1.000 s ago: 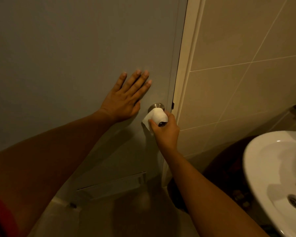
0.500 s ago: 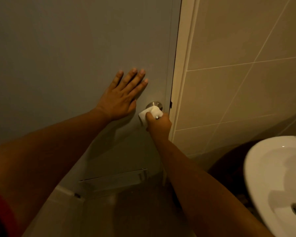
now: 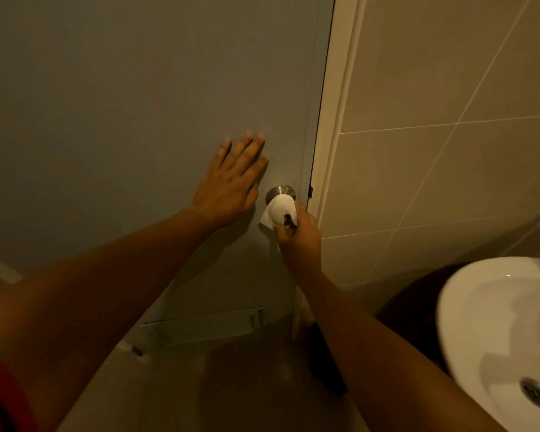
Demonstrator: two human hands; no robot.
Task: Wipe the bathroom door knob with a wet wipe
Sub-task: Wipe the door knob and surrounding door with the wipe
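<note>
Dim bathroom light fell on a grey door (image 3: pixel 138 104) set beside a tiled wall (image 3: pixel 449 182), with a white sink (image 3: pixel 480 307) at the lower right. In the head view, the left hand (image 3: pixel 228 188) was laid flat on the door, fingers spread and holding nothing, probably to steady the panel against the rubbing. The door knob (image 3: pixel 280 191) was found near the door's right edge, its front wrapped in the wet wipe (image 3: pixel 278 208), on which the right hand (image 3: pixel 300 235) was clamped from below, arm extended.

White wipe (image 3: pixel 277 207); silver knob (image 3: pixel 280 191)
</note>
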